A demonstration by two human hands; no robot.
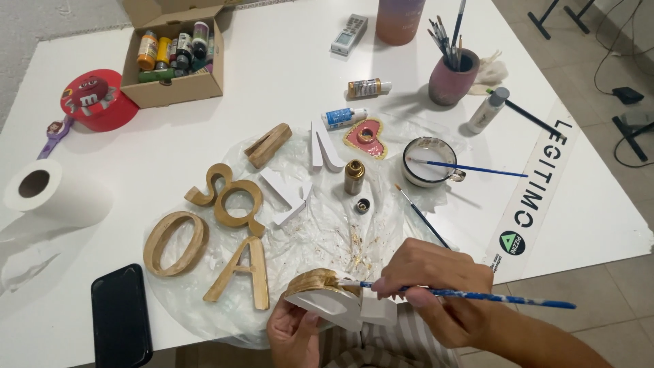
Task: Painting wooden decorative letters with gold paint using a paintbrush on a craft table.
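Observation:
My left hand [293, 334] holds a white block letter [334, 300] from below at the table's near edge; its top edge is painted gold. My right hand [436, 286] grips a blue-handled brush [477, 296] whose tip touches the gold part of that letter. Several gold-painted letters [225, 232] lie on a clear plastic sheet [327, 238] to the left. White unpainted letters [293, 194] lie in the sheet's middle, beside a small gold paint bottle [353, 176] and its cap [362, 205].
A cardboard box of paint bottles [174, 58], a red round tin [95, 99], a paper roll [58, 194] and a black phone [121, 317] sit left. A white cup with a brush [428, 162], a pink heart dish [366, 137], a brush pot [451, 78] and glue bottles stand farther back.

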